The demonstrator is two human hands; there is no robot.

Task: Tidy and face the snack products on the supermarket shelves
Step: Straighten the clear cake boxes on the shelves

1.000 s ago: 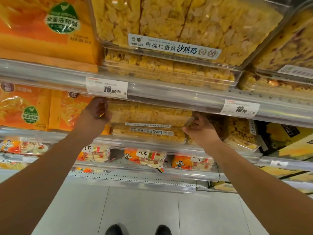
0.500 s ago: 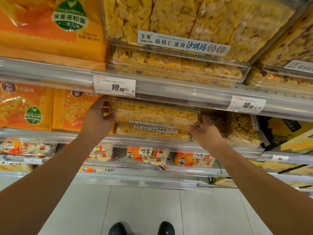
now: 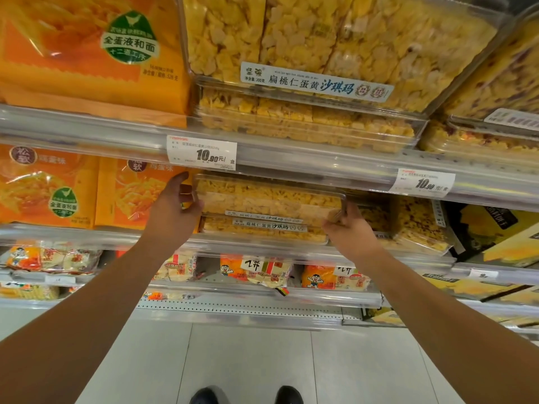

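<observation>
Left hand: the left hand (image 3: 172,212) presses against the left end of the top clear box (image 3: 269,199), fingers curved round its corner.
Right hand: the right hand (image 3: 350,228) pinches the box's right front corner.
Position: the box sits on a second clear box (image 3: 264,228) on the middle shelf (image 3: 116,236), under the price tag (image 3: 201,153).
Orientation: long axis runs left to right along the shelf edge; label strip faces outward.
Risk: uneven pushing could skew it, or slide it off the lower box toward the orange bags (image 3: 131,193).
</observation>
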